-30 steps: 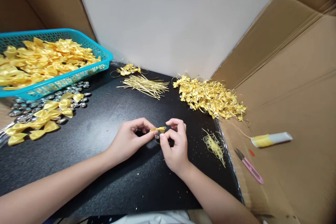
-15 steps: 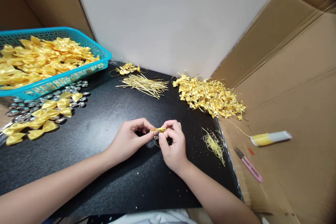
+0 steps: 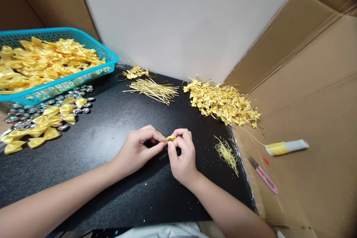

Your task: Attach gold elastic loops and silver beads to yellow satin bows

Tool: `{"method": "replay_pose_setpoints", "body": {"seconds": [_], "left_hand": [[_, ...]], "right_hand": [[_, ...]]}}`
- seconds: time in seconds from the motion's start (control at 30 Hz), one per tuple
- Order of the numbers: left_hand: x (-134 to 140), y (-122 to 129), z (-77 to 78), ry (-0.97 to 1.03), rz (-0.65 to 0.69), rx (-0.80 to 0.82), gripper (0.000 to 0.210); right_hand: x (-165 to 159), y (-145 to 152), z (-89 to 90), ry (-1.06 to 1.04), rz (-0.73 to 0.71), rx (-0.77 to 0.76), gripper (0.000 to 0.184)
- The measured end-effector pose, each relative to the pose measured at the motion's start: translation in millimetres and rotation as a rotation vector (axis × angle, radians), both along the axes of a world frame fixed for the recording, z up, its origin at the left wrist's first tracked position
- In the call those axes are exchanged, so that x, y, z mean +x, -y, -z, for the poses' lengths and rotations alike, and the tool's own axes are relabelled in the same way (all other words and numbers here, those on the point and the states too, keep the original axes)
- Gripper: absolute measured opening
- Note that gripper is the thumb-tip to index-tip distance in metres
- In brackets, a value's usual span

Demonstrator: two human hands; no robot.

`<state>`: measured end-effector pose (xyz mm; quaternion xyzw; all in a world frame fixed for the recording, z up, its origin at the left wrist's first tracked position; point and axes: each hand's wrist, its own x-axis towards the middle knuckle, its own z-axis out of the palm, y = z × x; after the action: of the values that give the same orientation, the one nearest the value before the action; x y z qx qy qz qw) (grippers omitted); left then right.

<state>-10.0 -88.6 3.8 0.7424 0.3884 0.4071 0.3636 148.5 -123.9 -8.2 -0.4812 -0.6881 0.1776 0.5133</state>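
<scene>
Just above the black table [image 3: 111, 197], a small yellow ribbon bow [image 3: 171, 138] is pinched between both hands. My left hand [image 3: 142, 145] is closed, thumb and forefinger gripping the bow's left end. My right hand [image 3: 183, 154] is closed too, its fingertips on the bow's right side. Most of the bow is hidden by the fingers, and a thin gold cord loop shows faintly beneath. Beyond the hands lies a bundle of cut gold cords [image 3: 156, 90]. To its right is a heap of finished-looking yellow bows with cord loops [image 3: 223, 102].
A turquoise basket [image 3: 67, 84] full of yellow bows stands at the left. Silver beads [image 3: 30, 111] and loose bows [image 3: 46, 121] lie before it. At the right are thread scraps [image 3: 227, 155], pink thread snips [image 3: 263, 175] and a thread spool [image 3: 287, 147]. Cardboard walls [image 3: 315, 81] flank the table.
Both hands remain in nearly the same place. The fingers have shifted slightly on the bow, and its left end is now more covered by the left fingertips.
</scene>
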Motion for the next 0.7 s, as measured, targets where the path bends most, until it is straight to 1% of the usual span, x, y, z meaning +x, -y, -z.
{"method": "replay_pose_setpoints", "body": {"seconds": [0.17, 0.27, 0.33, 0.37, 0.4, 0.47, 0.5, 0.53, 0.57, 0.63, 0.7], "left_hand": [[-2.4, -1.0, -1.2, 0.002, 0.068, 0.144, 0.011], [-4.4, -2.3, -2.7, -0.005, 0.019, 0.154, 0.01], [-6.1, -3.5, -3.5, -0.014, -0.033, 0.125, 0.008], [-7.0, -4.2, -3.8, -0.016, -0.053, 0.104, 0.007], [-7.8, -4.8, -4.0, -0.017, -0.065, 0.083, 0.007], [-9.0, -5.8, -4.4, -0.022, -0.073, 0.05, 0.009], [-9.4, -6.2, -4.5, -0.026, -0.067, 0.042, 0.009], [-9.5, -6.5, -4.6, -0.031, -0.059, 0.037, 0.01], [-9.5, -6.7, -4.6, -0.037, -0.052, 0.035, 0.011], [-9.1, -6.8, -4.2, -0.047, -0.037, 0.032, 0.012], [-8.4, -6.5, -3.4, -0.057, -0.009, 0.032, 0.012]], "right_hand": [[2.3, -1.4, -1.2, 0.013, -0.004, -0.024, 0.024], [7.4, -4.8, -2.6, -0.013, -0.021, -0.037, 0.022], [13.7, -7.8, -3.5, -0.039, -0.056, -0.03, 0.015], [17.5, -9.4, -3.9, -0.056, -0.082, -0.032, 0.014], [21.4, -11.1, -4.3, -0.069, -0.109, -0.042, 0.021], [28.4, -14.5, -5.2, -0.058, -0.155, -0.077, 0.039], [31.0, -16.1, -5.6, -0.03, -0.172, -0.088, 0.044], [32.7, -17.6, -6.1, 0.01, -0.185, -0.083, 0.044], [33.5, -19.0, -6.4, 0.051, -0.195, -0.061, 0.04], [32.9, -21.3, -6.3, 0.106, -0.207, 0.022, 0.025], [30.9, -22.7, -5.3, 0.104, -0.209, 0.096, 0.01]]}}
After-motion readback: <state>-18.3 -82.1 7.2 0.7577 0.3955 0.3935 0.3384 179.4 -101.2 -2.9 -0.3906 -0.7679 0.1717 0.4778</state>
